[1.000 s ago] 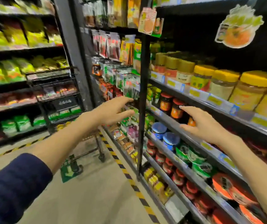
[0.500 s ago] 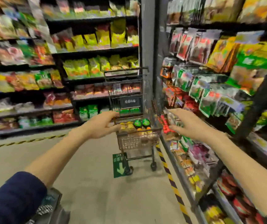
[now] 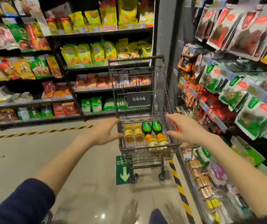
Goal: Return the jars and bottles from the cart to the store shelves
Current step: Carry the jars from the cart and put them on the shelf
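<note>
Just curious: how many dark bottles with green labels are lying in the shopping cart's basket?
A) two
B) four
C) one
A: two green-labelled bottles lie side by side in the cart, just beyond the orange-lidded jars.

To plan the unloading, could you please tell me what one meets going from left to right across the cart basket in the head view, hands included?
left hand → two yellow-lidded jars → two green-labelled bottles → right hand
</note>
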Motion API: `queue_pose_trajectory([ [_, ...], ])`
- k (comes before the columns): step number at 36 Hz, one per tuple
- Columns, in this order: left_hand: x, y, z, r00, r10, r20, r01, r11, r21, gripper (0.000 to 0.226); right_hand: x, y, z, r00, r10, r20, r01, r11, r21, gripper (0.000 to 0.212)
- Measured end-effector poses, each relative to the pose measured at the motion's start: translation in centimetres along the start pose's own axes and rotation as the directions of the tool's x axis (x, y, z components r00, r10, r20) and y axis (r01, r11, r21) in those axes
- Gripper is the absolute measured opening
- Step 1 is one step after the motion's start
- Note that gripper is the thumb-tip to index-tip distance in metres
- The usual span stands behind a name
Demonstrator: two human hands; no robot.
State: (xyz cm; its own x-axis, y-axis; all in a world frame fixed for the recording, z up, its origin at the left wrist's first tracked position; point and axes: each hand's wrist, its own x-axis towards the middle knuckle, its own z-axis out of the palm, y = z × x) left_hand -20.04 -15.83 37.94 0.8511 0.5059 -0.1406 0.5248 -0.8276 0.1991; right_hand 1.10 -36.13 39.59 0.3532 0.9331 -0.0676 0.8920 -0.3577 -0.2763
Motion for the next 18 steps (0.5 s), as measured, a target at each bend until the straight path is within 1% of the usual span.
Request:
queue_pose_trajectory([
  [2, 3.4, -0.4, 1.2, 1.000, -0.005, 0.016, 0.006, 0.999, -0.039, 0.069, 2.9, 1.9, 0.6, 1.000, 0.007, 0.026, -0.008, 1.000, 0.008, 0.067],
  [5, 8.4, -0.4, 3.2, 0.997, -0.031, 0.077, 0.040, 0.991, -0.125, 0.066, 7.1, 4.6, 1.4, 0.995, 0.026, 0.093, -0.032, 0.998, 0.055, 0.066],
  [10, 15.0, -0.7, 6.4, 0.976, -0.098, 0.196, 0.141, 0.965, -0.221, 0.069, 13.3, 8.3, 3.2, 0.976, 0.035, 0.213, -0.052, 0.996, 0.075, 0.063],
  [14, 18.8, -1.0, 9.4, 0.959, -0.107, 0.263, 0.180, 0.945, -0.272, 0.066, 17.2, 11.1, 6.1, 0.959, 0.054, 0.279, -0.088, 0.990, 0.111, 0.064],
  [18, 22.3, -1.2, 13.0, 0.931, -0.093, 0.353, 0.230, 0.899, -0.372, 0.061, 20.4, 13.7, 9.0, 0.936, 0.066, 0.347, -0.123, 0.982, 0.143, 0.065],
])
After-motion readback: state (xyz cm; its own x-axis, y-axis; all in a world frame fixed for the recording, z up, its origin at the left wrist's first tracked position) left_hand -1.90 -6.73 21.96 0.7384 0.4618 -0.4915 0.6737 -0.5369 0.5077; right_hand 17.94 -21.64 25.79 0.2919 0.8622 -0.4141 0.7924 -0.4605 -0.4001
